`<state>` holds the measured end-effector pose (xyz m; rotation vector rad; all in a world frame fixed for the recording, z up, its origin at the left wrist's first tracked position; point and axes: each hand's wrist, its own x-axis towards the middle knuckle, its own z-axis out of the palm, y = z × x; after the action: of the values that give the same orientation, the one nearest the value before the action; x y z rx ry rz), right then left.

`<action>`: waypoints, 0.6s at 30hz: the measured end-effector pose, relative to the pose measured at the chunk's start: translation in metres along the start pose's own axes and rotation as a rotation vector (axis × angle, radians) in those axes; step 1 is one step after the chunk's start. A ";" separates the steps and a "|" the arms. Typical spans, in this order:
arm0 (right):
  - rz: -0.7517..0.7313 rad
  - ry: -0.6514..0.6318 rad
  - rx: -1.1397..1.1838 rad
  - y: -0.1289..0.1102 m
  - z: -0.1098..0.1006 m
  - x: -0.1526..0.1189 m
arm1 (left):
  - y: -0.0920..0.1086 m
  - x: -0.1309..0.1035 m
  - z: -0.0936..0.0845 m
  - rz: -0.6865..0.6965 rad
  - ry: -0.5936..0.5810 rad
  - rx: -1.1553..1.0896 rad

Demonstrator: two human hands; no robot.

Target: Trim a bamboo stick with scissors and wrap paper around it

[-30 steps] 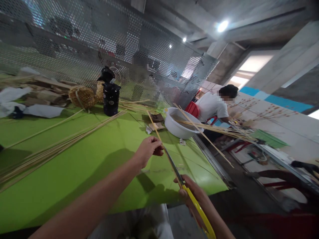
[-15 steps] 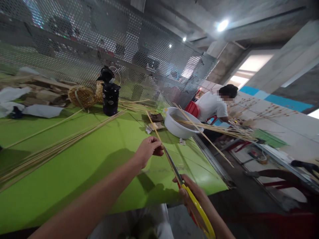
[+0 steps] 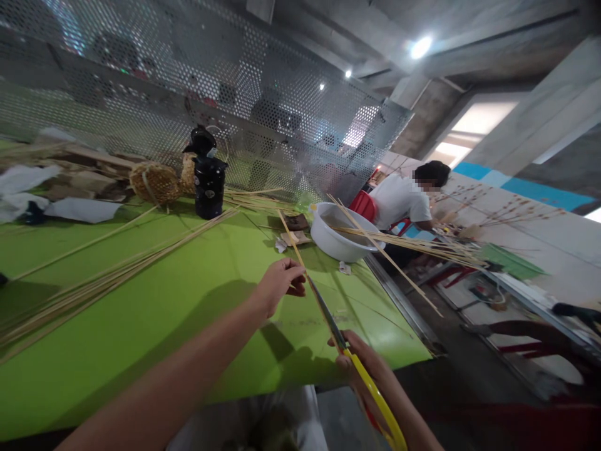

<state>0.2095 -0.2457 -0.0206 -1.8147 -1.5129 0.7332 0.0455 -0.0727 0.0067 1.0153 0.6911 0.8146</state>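
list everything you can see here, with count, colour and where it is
table: one, bright green, fills the left and centre
loose strips: many, pale tan, fanned across the table's left part
flask: one, black, upright at the table's far side
woven balls: two, tan, left of the flask
basin: one, white, far right corner, long strips lying across it
mesh screen: one, grey metal, behind the table
other person: one, white shirt, seated beyond the basin
held strip: one, tan, pinched by the left hand
scissors: one pair, yellow handles, in the right hand
left hand: one, mid-table
right hand: one, at the near edge
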 end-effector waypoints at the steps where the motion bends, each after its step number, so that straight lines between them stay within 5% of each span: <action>1: -0.024 0.005 -0.031 0.001 -0.001 0.000 | -0.001 0.002 -0.002 0.012 0.000 0.010; 18: 0.045 -0.019 0.028 -0.012 0.000 -0.009 | -0.008 0.009 -0.005 0.086 -0.049 0.003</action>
<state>0.2009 -0.2532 -0.0112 -1.8309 -1.4706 0.7922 0.0480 -0.0655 -0.0039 1.0697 0.6106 0.8607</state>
